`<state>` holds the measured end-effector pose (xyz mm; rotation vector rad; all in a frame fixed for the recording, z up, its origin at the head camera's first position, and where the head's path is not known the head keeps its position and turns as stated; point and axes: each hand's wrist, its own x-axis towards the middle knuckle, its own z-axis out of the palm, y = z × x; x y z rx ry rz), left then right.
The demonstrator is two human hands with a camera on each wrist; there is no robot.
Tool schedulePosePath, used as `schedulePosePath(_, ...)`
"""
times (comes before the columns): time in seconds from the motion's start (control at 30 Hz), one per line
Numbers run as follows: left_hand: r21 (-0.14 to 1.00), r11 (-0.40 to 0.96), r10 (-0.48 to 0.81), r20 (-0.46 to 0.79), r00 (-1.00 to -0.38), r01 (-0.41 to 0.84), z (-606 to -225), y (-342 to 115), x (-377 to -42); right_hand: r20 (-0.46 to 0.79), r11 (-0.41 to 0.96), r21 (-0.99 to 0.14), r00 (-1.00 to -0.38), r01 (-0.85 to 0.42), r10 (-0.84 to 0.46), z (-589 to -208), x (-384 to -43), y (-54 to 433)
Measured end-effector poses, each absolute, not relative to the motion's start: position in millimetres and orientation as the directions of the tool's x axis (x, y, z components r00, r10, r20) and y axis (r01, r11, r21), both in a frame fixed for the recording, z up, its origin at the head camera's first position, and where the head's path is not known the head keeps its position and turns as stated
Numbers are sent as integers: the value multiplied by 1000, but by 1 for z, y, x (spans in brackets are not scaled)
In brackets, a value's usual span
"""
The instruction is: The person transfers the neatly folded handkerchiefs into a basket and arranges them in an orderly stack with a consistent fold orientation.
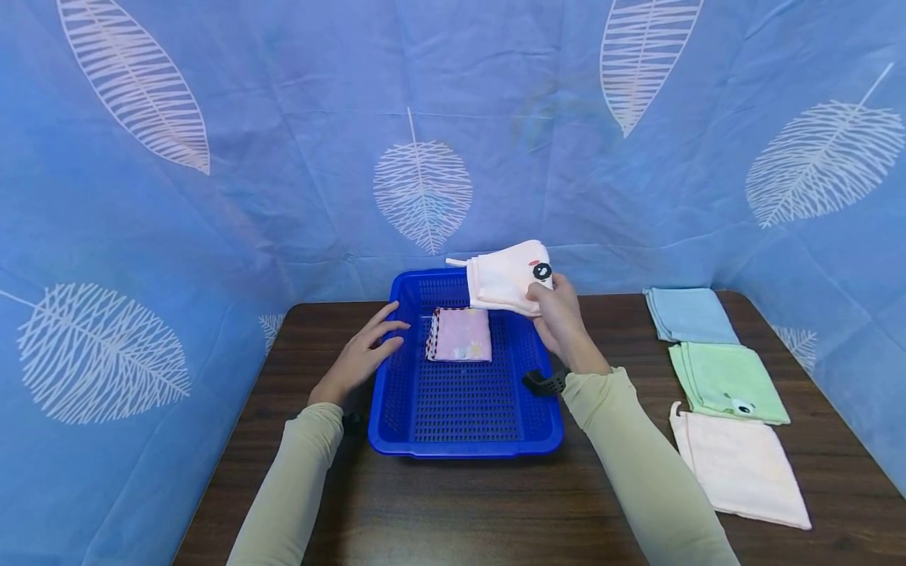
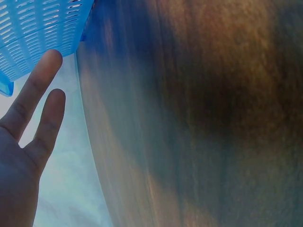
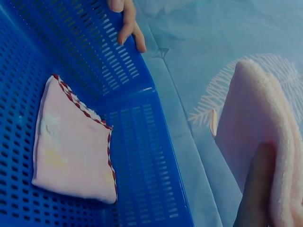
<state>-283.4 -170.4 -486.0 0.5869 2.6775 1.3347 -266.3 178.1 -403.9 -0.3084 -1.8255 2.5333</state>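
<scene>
My right hand (image 1: 561,318) pinches a folded pale pink towel (image 1: 506,277) with a black round face print, thumb on top. It is held up over the far right corner of the blue plastic basket (image 1: 463,450). In the right wrist view the held towel (image 3: 251,113) stands beyond the basket's rim. My left hand (image 1: 364,350) is at the basket's left side, its fingers spread and fairly straight by the rim. Inside the basket lies a folded pink cloth (image 1: 463,334) with a dark-and-white checked edge, toward the back left.
Along the table's right side lie a folded light blue towel (image 1: 690,316), a green towel (image 1: 729,381) with an eye print, and a pale pink towel (image 1: 739,469) in a row. A blue curtain with white leaves (image 1: 422,189) hangs behind the dark wooden table (image 1: 453,515).
</scene>
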Motion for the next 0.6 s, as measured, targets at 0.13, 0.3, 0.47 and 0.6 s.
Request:
schedulePosePath(0.13,781,550,376,83,-923,294,-486,-171,-283,-147,-296,-951,-976,93,164,-403,-267,171)
schedulePosePath(0.3,779,550,377,89,-922,301,-487,-172,-284,-137,-299,-951,-973,77,184,-402,-269,162)
schedulePosePath(0.47,779,543,385,101,-917,314,-488,-171,-284,-142,-304,-949,-972,79,189,-402,-271,154)
schedulePosePath(0.6,780,540,383,106,-918,315,-489,-171,-285,-148,-296,-951,-970,87,191,-404,-272,149)
